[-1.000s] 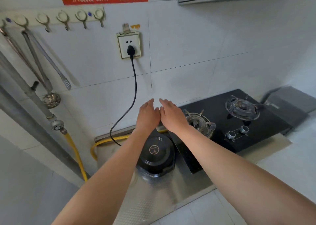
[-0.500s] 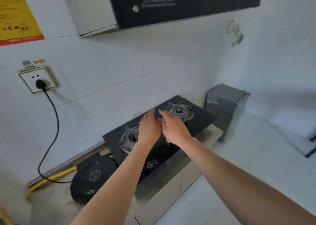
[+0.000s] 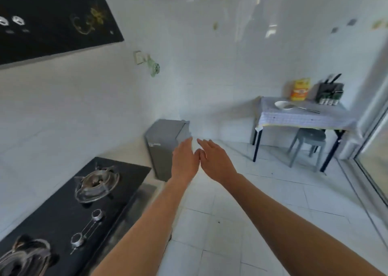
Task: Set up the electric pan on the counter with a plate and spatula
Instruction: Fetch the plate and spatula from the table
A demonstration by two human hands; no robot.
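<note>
A white plate (image 3: 283, 105) lies on a small cloth-covered table (image 3: 302, 119) at the far right, with a metal spatula (image 3: 305, 109) resting across its rim. My left hand (image 3: 184, 160) and my right hand (image 3: 216, 160) are stretched out side by side in mid-air over the floor, fingers apart, holding nothing. Both hands are well short of the table. The electric pan is out of view.
A black gas hob (image 3: 69, 210) with two burners fills the lower left. A grey bin (image 3: 165, 147) stands past its end. On the table are a yellow packet (image 3: 300, 89) and a knife block (image 3: 330, 92); a grey stool (image 3: 308, 147) sits underneath. A glass door (image 3: 375, 158) is at the right.
The view has swung right, away from the electric pan and wall socket, past the hob, towards the far table. My hands stay together and empty.
</note>
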